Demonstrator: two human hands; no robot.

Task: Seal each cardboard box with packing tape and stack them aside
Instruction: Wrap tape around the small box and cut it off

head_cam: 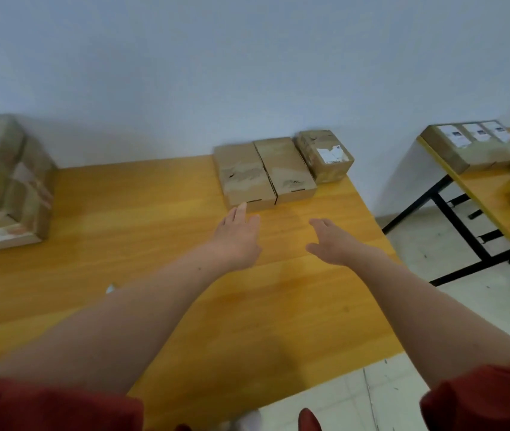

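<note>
**Both arms out over surface, grips empty**

Both bare forearms stretch forward over the yellow wooden surface [154, 213], red sleeves [45, 405] at the bottom edge. Left grip [238, 234]: palm down, fingers straight and close together, holding nothing. Its fingertips [241, 207] sit at the near bottom edge of the left box [246, 175]; can't tell if they touch. Right grip [331, 244]: fingers relaxed and slightly spread, thumb out to the side, holding nothing, hovering near the middle box [288, 169] but clearly short of it.

Three small cardboard boxes stand in a row at the far right corner of the surface, against the wall. Left box and middle box are side by side, touching, flaps closed. Labelled box [325, 155] is just right of them, turned at an angle, white label on top.

A stack [5, 181] of bigger taped boxes is at far left, well apart from both grips. A second table [496, 194] at right carries more boxes.
</note>
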